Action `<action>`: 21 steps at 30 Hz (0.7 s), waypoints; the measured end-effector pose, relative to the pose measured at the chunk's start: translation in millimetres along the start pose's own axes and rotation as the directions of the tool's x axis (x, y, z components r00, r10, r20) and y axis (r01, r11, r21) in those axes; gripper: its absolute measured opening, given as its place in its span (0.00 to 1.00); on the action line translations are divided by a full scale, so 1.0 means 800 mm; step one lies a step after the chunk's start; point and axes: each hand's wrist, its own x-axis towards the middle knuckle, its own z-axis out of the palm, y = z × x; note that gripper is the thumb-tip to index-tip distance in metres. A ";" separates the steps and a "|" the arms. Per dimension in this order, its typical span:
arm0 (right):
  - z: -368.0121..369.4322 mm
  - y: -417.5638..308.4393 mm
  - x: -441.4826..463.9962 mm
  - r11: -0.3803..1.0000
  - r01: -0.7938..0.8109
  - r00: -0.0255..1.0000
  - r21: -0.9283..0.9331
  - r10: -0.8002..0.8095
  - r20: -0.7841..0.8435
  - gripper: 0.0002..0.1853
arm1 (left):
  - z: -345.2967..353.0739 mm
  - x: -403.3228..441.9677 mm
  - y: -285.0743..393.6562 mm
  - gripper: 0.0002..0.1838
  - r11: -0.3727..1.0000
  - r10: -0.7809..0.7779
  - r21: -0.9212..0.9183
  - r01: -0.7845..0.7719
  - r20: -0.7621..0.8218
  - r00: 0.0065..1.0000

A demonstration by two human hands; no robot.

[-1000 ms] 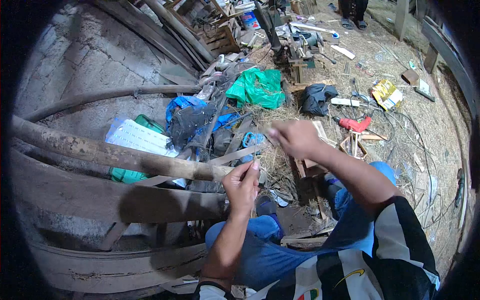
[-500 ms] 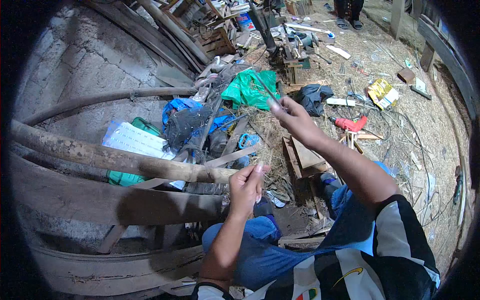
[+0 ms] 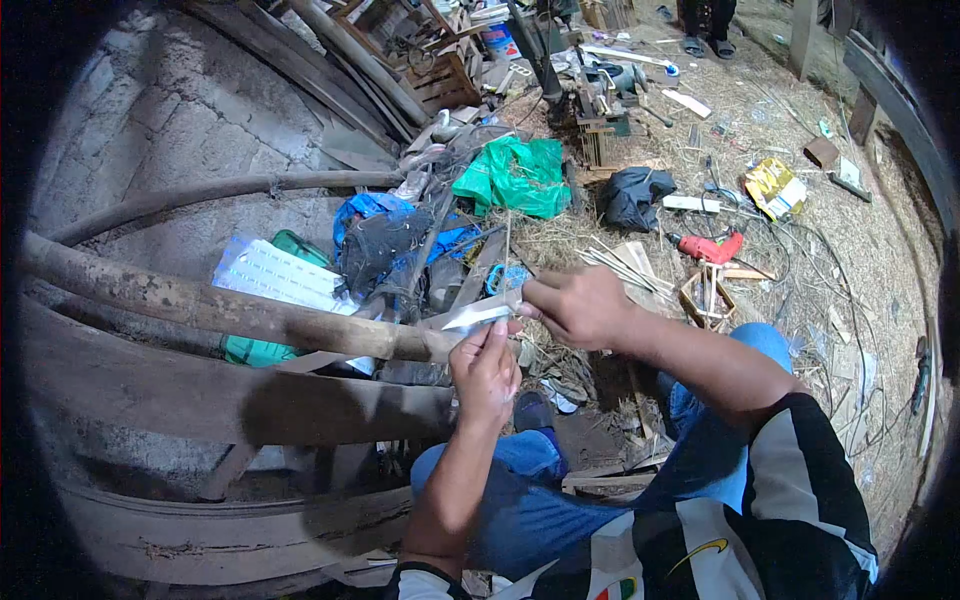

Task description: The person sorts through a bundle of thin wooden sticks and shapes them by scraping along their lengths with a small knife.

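My right hand [image 3: 580, 308] is closed around a knife [image 3: 482, 314], its bright blade pointing left over the fingertips of my left hand. My left hand [image 3: 486, 375] is closed in a pinch just under the blade. Whatever lies between its thumb and finger is too small and covered to name. Beside that hand ends a long wooden pole [image 3: 290, 325], which runs in from the left. Several thin wooden sticks [image 3: 625, 268] lie beyond my right hand, above a small wooden box [image 3: 706, 300] with more sticks in it.
A red power drill [image 3: 708, 246] lies on the straw-strewn floor, with cables to its right. Beyond are a black bag [image 3: 636, 198], a green plastic bag [image 3: 515, 176] and a yellow packet [image 3: 775, 188]. A broad plank [image 3: 200, 395] runs along the left. Someone's sandalled feet [image 3: 708, 46] show at the back.
My right hand has come down and left with the knife, from raised beyond my left hand to right against its fingertips. The left hand has hardly moved. The view has shifted slightly.
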 end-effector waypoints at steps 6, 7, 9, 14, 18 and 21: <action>0.003 -0.005 -0.001 0.999 -0.043 0.999 -0.002 0.043 0.030 0.14 | 0.004 0.004 -0.001 0.14 1.000 -0.002 0.005 0.002 -0.014 1.000; 0.000 -0.005 -0.001 0.998 -0.070 0.996 -0.012 0.070 0.063 0.14 | 0.006 0.001 0.001 0.14 1.000 0.001 0.018 -0.001 -0.015 1.000; -0.009 0.003 0.008 0.990 -0.137 0.986 -0.031 0.140 0.089 0.14 | 0.004 0.002 0.002 0.14 1.000 -0.008 -0.009 0.008 -0.009 1.000; 0.003 0.004 0.000 0.997 -0.079 0.997 0.025 0.079 0.006 0.16 | 0.007 0.003 0.000 0.14 0.999 -0.032 -0.012 0.032 -0.015 0.999; -0.009 0.033 0.017 0.954 -0.298 0.954 -0.030 0.298 0.017 0.15 | 0.003 -0.003 0.003 0.15 0.998 -0.019 -0.053 0.019 0.010 1.000; -0.007 0.003 0.004 0.990 -0.138 0.990 0.029 0.138 0.013 0.20 | 0.002 -0.001 0.000 0.15 0.998 -0.057 -0.035 0.057 0.000 0.998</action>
